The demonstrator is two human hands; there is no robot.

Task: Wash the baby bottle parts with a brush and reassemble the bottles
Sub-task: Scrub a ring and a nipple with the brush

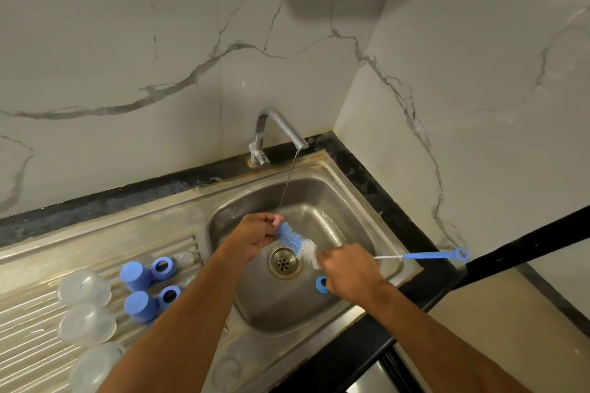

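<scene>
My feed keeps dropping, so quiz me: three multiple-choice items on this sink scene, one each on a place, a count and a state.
1. Where do the blue caps lie?
A. in the basin
B. on the drainboard left of the basin
C. on the wall ledge

2. How many clear bottles stand on the drainboard?
A. one
B. three
C. five

3. The tap is:
A. off
B. running a thin stream
C. gushing

Answers:
1 B, they rest on the ridged steel beside the blue collars.
2 B, three sit in a row.
3 B, a narrow stream falls to the left hand at the bottle brush.
</scene>
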